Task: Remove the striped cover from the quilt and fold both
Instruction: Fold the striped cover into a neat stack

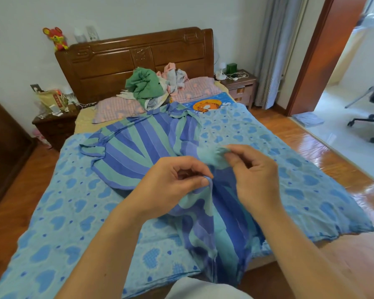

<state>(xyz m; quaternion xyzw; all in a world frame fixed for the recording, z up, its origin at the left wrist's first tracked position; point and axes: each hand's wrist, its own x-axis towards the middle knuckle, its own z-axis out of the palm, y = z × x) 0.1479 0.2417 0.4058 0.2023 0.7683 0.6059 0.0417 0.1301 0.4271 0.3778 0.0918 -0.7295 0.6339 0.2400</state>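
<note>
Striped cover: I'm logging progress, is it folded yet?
Not folded. The striped cover lies rumpled across the bed, and both hands, left hand and right hand, pinch its edge.

my left hand [173,180] covers the spot where the striped cover [138,152] bunches at my fingertips, so the grip there is hard to read. the cover's lower end drops out of sight past the bed's near edge. the heart-print quilt [73,212] is cut off at the lower left of the frame. the office chair [371,124] at the right edge is blurred and cropped.
</note>
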